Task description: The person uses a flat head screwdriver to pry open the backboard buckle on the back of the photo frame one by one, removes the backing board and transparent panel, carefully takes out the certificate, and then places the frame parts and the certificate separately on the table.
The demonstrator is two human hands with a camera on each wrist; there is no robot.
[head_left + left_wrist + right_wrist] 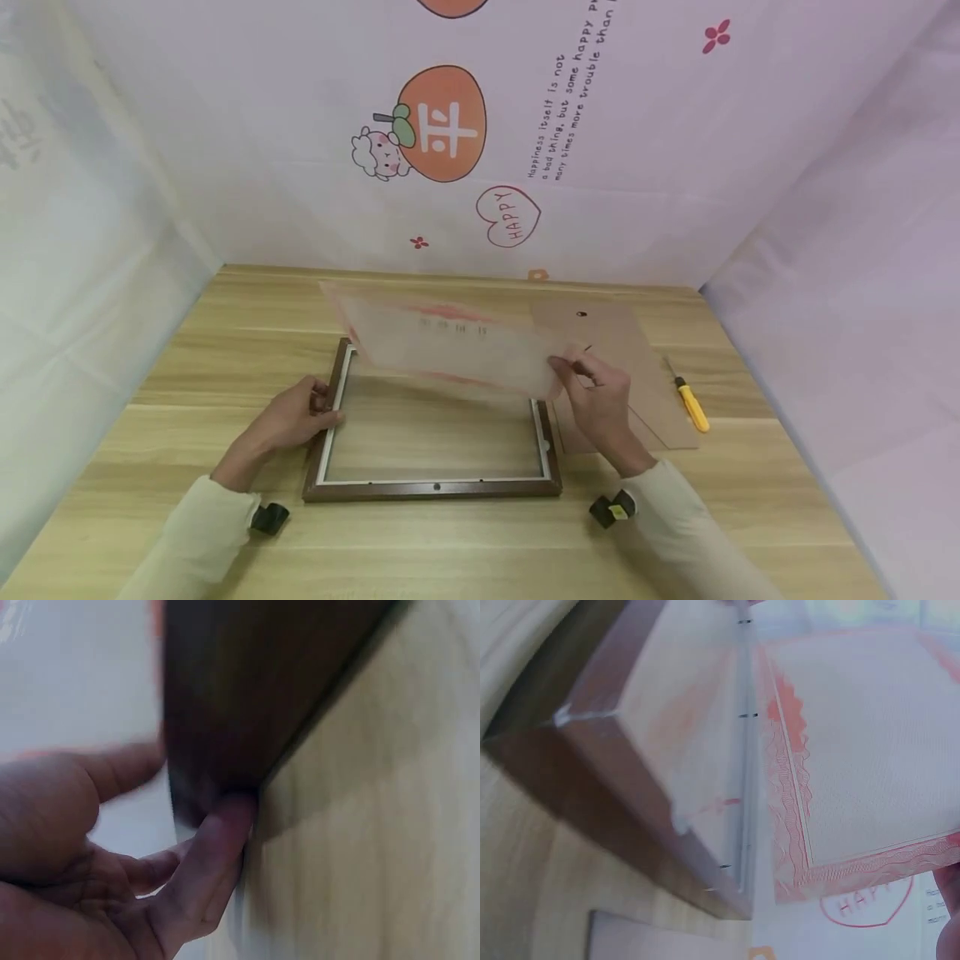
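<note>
A brown picture frame [390,492] with a pale inner lip lies flat on the wooden table. On its left side my left hand [292,417] grips the rim, thumb over the top and fingers against the outer side [225,697]. My right hand [602,402] pinches the right end of a thin paper sheet [450,354], which is held tilted above the frame's far half. A red patterned border and faint printed characters show on the paper. From the right wrist, the bordered sheet [877,750] appears beside the frame's corner [622,787].
Brown backing board [611,333] lies right of the frame, partly behind my right hand. Farther right is a screwdriver [693,408] with a yellow handle. A printed white cloth [300,167] hangs behind the table, and pale cloth walls stand at both sides.
</note>
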